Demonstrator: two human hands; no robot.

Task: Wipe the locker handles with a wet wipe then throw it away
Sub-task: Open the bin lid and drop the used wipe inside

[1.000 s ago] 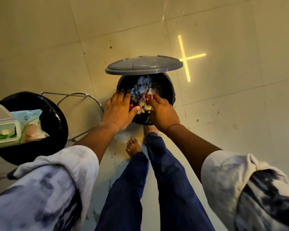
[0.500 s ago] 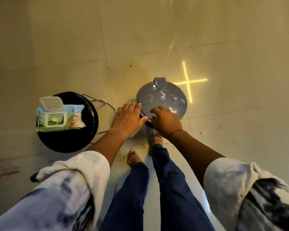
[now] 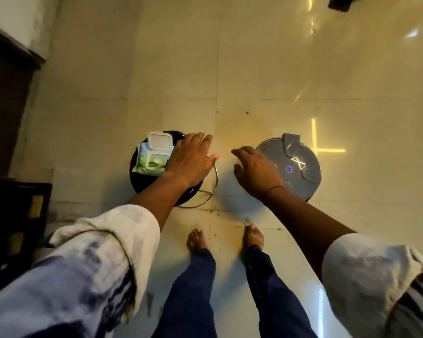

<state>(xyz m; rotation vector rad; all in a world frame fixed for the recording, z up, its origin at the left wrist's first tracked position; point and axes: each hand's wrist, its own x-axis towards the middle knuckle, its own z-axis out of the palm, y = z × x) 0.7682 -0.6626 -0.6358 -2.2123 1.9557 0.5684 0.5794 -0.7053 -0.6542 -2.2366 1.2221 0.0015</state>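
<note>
Bin: the round grey plastic pedal bin [image 3: 300, 167], right of centre, now has its lid down flat; a second ago the lid stood up, with crumpled waste showing in the black liner.
Used wipe: not in view; both hands were down in the open bin a second ago, so it probably went in there and now lies under the lid.
Left hand [image 3: 191, 159]: lifted away from the bin and now left of centre, over the edge of the round black stool [image 3: 137, 176]; fingers straight and spread, nothing held.
Right hand [image 3: 257, 172]: hangs just left of the bin lid, overlapping its rim in the frame; fingers loosely curved, holding nothing.
Wipe pack: the green-and-white wet wipe pack [image 3: 152, 157] lies on the stool, its white flap standing open, partly under the left hand.
Lockers: none identifiable.
Task meaning: throwing away looks done; only closing the pack's flap might remain.
</note>
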